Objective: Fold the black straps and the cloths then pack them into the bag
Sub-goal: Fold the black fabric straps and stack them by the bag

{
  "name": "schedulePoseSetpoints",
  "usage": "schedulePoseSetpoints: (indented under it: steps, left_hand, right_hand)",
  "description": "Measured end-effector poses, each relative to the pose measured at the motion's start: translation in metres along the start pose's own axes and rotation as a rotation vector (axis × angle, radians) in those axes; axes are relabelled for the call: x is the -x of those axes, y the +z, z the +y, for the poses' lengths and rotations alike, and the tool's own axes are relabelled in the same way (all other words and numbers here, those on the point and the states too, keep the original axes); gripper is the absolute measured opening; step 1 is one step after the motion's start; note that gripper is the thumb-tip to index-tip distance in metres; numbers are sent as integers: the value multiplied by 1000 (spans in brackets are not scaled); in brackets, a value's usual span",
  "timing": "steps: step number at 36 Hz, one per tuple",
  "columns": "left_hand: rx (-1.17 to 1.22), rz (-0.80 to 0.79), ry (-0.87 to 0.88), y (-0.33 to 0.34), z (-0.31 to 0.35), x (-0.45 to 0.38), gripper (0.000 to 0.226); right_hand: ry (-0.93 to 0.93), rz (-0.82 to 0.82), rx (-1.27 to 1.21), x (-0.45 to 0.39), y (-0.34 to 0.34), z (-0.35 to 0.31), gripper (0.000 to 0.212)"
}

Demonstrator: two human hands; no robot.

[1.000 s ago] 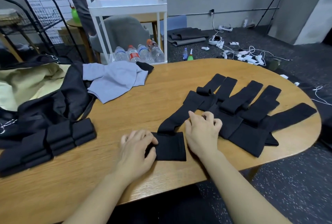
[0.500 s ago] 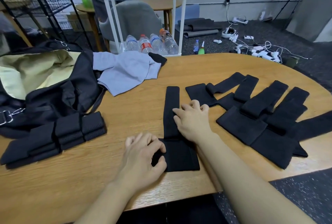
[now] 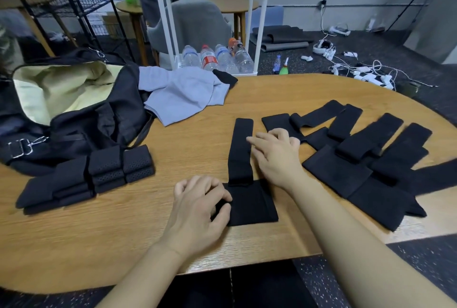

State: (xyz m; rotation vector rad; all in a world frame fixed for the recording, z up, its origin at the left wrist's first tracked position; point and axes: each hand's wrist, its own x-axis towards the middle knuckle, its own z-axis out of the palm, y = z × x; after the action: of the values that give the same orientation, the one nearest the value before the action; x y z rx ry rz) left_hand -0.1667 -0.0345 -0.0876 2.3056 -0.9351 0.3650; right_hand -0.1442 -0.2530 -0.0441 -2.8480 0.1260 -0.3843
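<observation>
With my left hand (image 3: 197,205) pinching the wide end of the strap (image 3: 243,171) at lower centre and my right hand (image 3: 275,153) open on its narrow tail, I fear a crooked fold if the pinch slips.

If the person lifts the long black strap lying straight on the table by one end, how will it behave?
Probably floppy: the black strap lies flat on the table, so it would likely droop. It looks thin, so probably light. It seems to be soft fabric, unlikely to roll or break. The left hand pinches its wide end; the right hand rests beside it.
</observation>
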Motion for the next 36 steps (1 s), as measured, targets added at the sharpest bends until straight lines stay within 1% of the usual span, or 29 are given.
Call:
schedulePoseSetpoints:
  steps: [2,4,9,11,16,20,24,30,34,36]
  left_hand:
    - [12,3,23,-1,1,3,13]
    - [14,-29,42,-1,1,5,16]
    - [-2,-134,25,0,1,4,21]
    - [13,-141,16,0,1,4,20]
    - [49,-131,28,-1,-1,4,18]
    - [66,-134,4,2,-3,4,18]
    - [60,-139,1,2,-3,5,18]
    - [26,-121,12,1,-1,4,16]
    - [21,-88,50,-4,1,6,23]
    - [32,-84,51,-9,1,8,29]
  right_hand:
    - [-61,69,-84,14,-3,1,34]
    - [-114,84,-153,29,-5,2,34]
    - [-229,-58,-155,51,-3,-4,37]
    - [-208,-117,-128,49,0,-4,40]
    - [-114,-242,-88,35,9,-2,37]
    - [-92,-318,-134,17,12,-4,39]
    - [-84,-355,-247,5,17,-7,44]
    - [-51,-320,-302,3,17,-7,43]
    - [-22,-126,-412,15,6,-5,39]
    - [-21,-77,-466,25,-3,-4,39]
